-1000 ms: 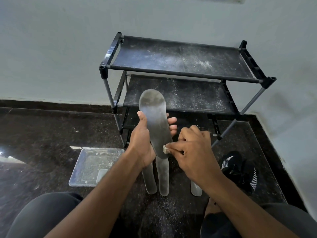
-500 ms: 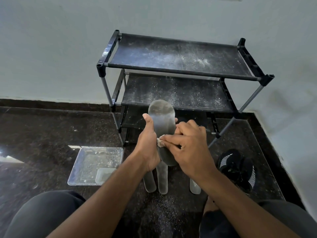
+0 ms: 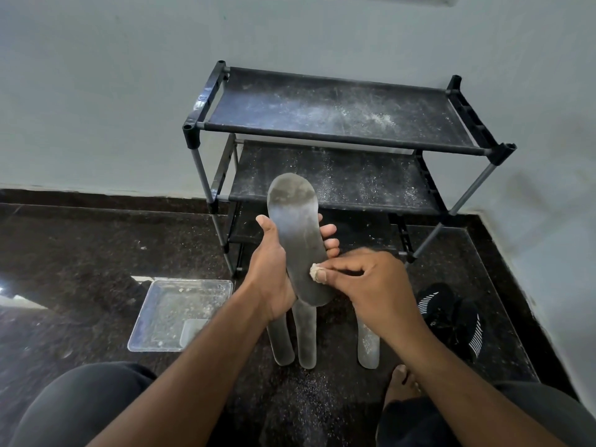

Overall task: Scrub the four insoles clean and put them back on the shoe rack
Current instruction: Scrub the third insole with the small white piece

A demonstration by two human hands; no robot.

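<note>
My left hand (image 3: 272,272) grips a grey dusty insole (image 3: 296,230) upright in front of me, toe end up. My right hand (image 3: 371,285) pinches a small pale scrubbing pad (image 3: 315,271) against the insole's lower right edge. Three more grey insoles lie on the dark floor below my hands: two side by side (image 3: 283,345) (image 3: 306,337) and one to the right (image 3: 367,346), all partly hidden by my arms. The black shoe rack (image 3: 338,137) stands against the wall behind, its shelves dusted with white powder and bare of insoles.
A clear plastic tray (image 3: 174,314) with crumbs sits on the floor at the left. Black shoes with white stripes (image 3: 451,314) lie to the right near the wall. My knees and a bare foot (image 3: 400,382) fill the bottom. Powder is scattered on the floor.
The right hand with the pad slid back down the insole toward its heel end. The left hand raised the insole a little higher again.
</note>
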